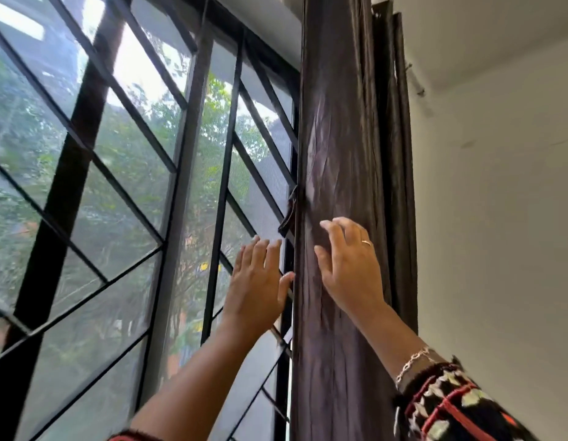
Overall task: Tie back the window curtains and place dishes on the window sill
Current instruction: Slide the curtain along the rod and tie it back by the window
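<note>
- Head view, angled upward: dark brown curtain (340, 138) gathered into a narrow column at the right edge of the window (117, 186), with white wall (499, 218) on its other side.
- Long axis of curtain vertical, running from bottom of frame up to the ceiling; folds and creases parallel to that axis.
- Right hand (349, 268) laid on the curtain front, fingers spread and slightly bent, gripping nothing; ring (366, 242) on one finger, bracelet (413, 361) at the wrist, patterned sleeve (451, 405) below.
- Left hand (257, 281) raised just beside the curtain's left edge, in front of the window mesh, fingers straight and together, holding nothing; thumb tip at the curtain edge, contact not determinable.
- Short dark strap (287, 214) hanging at the curtain's left edge, just above the fingertips of both hands, apart from them.
</note>
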`<state>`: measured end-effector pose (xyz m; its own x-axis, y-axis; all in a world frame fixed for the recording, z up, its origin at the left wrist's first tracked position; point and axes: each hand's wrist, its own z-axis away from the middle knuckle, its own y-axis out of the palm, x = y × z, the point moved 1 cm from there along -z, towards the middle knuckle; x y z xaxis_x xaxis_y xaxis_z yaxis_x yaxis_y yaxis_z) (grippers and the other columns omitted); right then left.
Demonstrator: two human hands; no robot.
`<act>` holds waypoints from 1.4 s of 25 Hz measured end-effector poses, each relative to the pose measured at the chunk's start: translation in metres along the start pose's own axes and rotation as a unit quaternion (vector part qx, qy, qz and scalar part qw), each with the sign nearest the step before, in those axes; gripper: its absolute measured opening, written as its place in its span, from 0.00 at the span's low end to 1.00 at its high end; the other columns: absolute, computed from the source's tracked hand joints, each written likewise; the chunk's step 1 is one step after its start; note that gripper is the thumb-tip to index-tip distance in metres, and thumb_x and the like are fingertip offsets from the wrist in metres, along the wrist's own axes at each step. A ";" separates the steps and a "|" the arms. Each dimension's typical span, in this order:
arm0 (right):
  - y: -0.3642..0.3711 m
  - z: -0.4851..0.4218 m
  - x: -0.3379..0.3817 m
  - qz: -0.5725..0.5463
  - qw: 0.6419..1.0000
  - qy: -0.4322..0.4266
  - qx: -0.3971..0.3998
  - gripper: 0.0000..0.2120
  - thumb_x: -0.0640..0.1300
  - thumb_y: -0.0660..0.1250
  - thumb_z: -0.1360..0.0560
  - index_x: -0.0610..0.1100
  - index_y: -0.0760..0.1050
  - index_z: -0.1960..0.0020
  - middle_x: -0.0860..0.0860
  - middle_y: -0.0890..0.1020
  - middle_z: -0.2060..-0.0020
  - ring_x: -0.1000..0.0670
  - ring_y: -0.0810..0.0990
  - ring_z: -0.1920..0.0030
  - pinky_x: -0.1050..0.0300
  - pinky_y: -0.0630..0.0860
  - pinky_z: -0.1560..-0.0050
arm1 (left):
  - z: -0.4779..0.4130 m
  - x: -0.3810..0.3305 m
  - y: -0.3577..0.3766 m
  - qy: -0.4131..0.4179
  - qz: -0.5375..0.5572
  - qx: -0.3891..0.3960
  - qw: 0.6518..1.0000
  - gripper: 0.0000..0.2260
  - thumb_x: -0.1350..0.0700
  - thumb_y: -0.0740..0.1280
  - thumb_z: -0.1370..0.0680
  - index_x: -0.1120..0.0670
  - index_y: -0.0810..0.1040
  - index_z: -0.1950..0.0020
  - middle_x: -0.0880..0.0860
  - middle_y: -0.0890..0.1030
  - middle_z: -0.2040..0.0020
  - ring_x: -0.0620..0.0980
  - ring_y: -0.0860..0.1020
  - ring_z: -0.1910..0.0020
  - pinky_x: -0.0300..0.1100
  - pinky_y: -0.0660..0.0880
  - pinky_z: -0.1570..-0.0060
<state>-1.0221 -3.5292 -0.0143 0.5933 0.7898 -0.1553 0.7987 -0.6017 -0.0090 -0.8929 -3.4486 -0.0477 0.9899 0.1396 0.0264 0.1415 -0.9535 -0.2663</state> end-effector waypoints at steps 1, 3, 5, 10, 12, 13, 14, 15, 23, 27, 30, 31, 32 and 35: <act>0.003 -0.015 -0.004 0.003 1.000 -0.001 -0.008 0.17 0.43 0.65 0.26 0.38 0.74 0.40 0.40 0.76 0.44 0.41 0.75 0.43 0.48 0.73 0.43 | -0.019 0.002 -0.002 0.000 0.009 -0.017 1.000 0.23 0.48 0.58 0.21 0.57 0.61 0.29 0.56 0.66 0.32 0.55 0.60 0.29 0.46 0.52 0.27; 0.009 -0.042 -0.011 0.006 1.000 0.000 -0.023 0.17 0.42 0.65 0.26 0.39 0.73 0.39 0.40 0.75 0.43 0.41 0.74 0.42 0.48 0.72 0.42 | -0.050 0.003 -0.007 0.003 0.034 -0.046 0.998 0.20 0.50 0.60 0.22 0.58 0.67 0.34 0.57 0.70 0.36 0.56 0.65 0.33 0.47 0.56 0.29; 0.014 -0.068 -0.015 0.006 0.999 0.003 -0.036 0.17 0.41 0.65 0.27 0.39 0.72 0.39 0.41 0.75 0.43 0.41 0.73 0.41 0.48 0.71 0.41 | -0.075 0.008 -0.008 0.011 0.043 -0.059 0.997 0.18 0.50 0.61 0.22 0.59 0.70 0.37 0.57 0.73 0.40 0.57 0.69 0.37 0.48 0.60 0.32; 0.018 -0.122 -0.035 -0.014 0.997 0.027 -0.075 0.18 0.36 0.66 0.28 0.41 0.71 0.38 0.43 0.74 0.43 0.42 0.72 0.42 0.51 0.69 0.41 | -0.124 0.013 0.000 -0.019 0.118 -0.065 0.991 0.13 0.53 0.61 0.22 0.59 0.72 0.41 0.59 0.77 0.43 0.57 0.74 0.43 0.48 0.70 0.43; 0.018 -0.140 -0.048 -0.021 0.994 0.046 -0.093 0.18 0.37 0.66 0.28 0.41 0.71 0.39 0.43 0.74 0.43 0.43 0.71 0.41 0.52 0.70 0.42 | -0.143 0.009 0.008 -0.053 0.158 -0.062 0.984 0.14 0.54 0.62 0.22 0.60 0.72 0.40 0.59 0.78 0.42 0.58 0.75 0.43 0.47 0.72 0.46; 0.019 -0.148 -0.055 -0.027 0.993 0.056 -0.098 0.17 0.37 0.66 0.28 0.42 0.71 0.39 0.43 0.74 0.42 0.43 0.71 0.41 0.53 0.69 0.42 | -0.154 0.007 0.013 -0.073 0.175 -0.058 0.980 0.14 0.54 0.62 0.22 0.59 0.71 0.39 0.58 0.78 0.42 0.58 0.75 0.43 0.45 0.71 0.47; 0.020 -0.157 -0.063 -0.039 0.992 0.063 -0.102 0.16 0.37 0.66 0.27 0.42 0.72 0.40 0.44 0.73 0.42 0.43 0.71 0.41 0.54 0.69 0.42 | -0.166 0.004 0.018 -0.091 0.195 -0.054 0.975 0.15 0.53 0.62 0.22 0.59 0.71 0.38 0.58 0.78 0.42 0.58 0.75 0.43 0.44 0.69 0.49; 0.020 -0.167 -0.070 -0.056 0.990 0.071 -0.105 0.15 0.37 0.66 0.27 0.42 0.72 0.41 0.44 0.73 0.43 0.43 0.71 0.41 0.56 0.68 0.43 | -0.177 0.002 0.023 -0.111 0.222 -0.045 0.968 0.16 0.52 0.62 0.22 0.58 0.70 0.37 0.58 0.78 0.42 0.57 0.75 0.43 0.43 0.69 0.50; 0.029 -0.237 -0.109 -0.260 0.949 0.128 -0.127 0.19 0.43 0.66 0.26 0.45 0.67 0.37 0.45 0.75 0.45 0.50 0.73 0.53 0.65 0.63 0.56 | -0.239 -0.011 0.005 -0.190 0.358 -0.154 0.901 0.22 0.53 0.70 0.28 0.52 0.66 0.38 0.50 0.76 0.51 0.49 0.75 0.55 0.39 0.70 0.57; 0.050 -0.261 -0.093 -0.417 0.897 0.120 -0.081 0.24 0.55 0.64 0.26 0.46 0.65 0.34 0.44 0.78 0.47 0.44 0.77 0.47 0.46 0.73 0.42 | -0.235 0.007 -0.040 0.019 -0.112 -0.223 0.968 0.26 0.57 0.63 0.23 0.45 0.58 0.28 0.56 0.77 0.48 0.56 0.79 0.55 0.46 0.76 0.57; 0.062 -0.265 -0.067 -0.462 0.879 0.099 -0.061 0.24 0.58 0.60 0.25 0.45 0.66 0.34 0.41 0.80 0.53 0.40 0.77 0.50 0.39 0.74 0.45 | -0.233 0.040 -0.091 0.110 -0.489 -0.145 0.853 0.27 0.59 0.52 0.20 0.43 0.45 0.25 0.58 0.69 0.45 0.59 0.78 0.58 0.47 0.67 0.66; 0.065 -0.266 -0.057 -0.454 0.884 0.091 -0.061 0.24 0.57 0.60 0.24 0.44 0.66 0.35 0.42 0.79 0.56 0.39 0.77 0.49 0.41 0.74 0.45 | -0.235 0.055 -0.115 0.098 -0.556 -0.103 0.819 0.26 0.60 0.49 0.19 0.45 0.44 0.25 0.59 0.68 0.43 0.59 0.78 0.56 0.48 0.65 0.66; 0.067 -0.268 -0.046 -0.433 0.895 0.082 -0.062 0.23 0.57 0.60 0.24 0.44 0.67 0.35 0.44 0.79 0.57 0.40 0.77 0.48 0.45 0.73 0.46 | -0.233 0.071 -0.148 0.064 -0.588 -0.074 0.803 0.23 0.59 0.45 0.20 0.47 0.46 0.25 0.59 0.67 0.44 0.58 0.77 0.56 0.48 0.65 0.65; 0.062 -0.272 -0.008 -0.363 0.927 0.055 -0.069 0.22 0.56 0.60 0.24 0.43 0.68 0.36 0.45 0.79 0.56 0.43 0.76 0.48 0.51 0.69 0.47 | -0.227 0.112 -0.248 -0.022 -0.567 -0.063 0.821 0.40 0.42 0.29 0.34 0.55 0.62 0.30 0.56 0.68 0.56 0.55 0.73 0.56 0.47 0.67 0.60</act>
<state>-0.9498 -3.5406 0.2553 -0.1059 0.9928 -0.0567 0.9925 0.1091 0.0559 -0.8147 -3.2573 0.2401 0.2207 0.9633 0.1527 0.9745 -0.2242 0.0062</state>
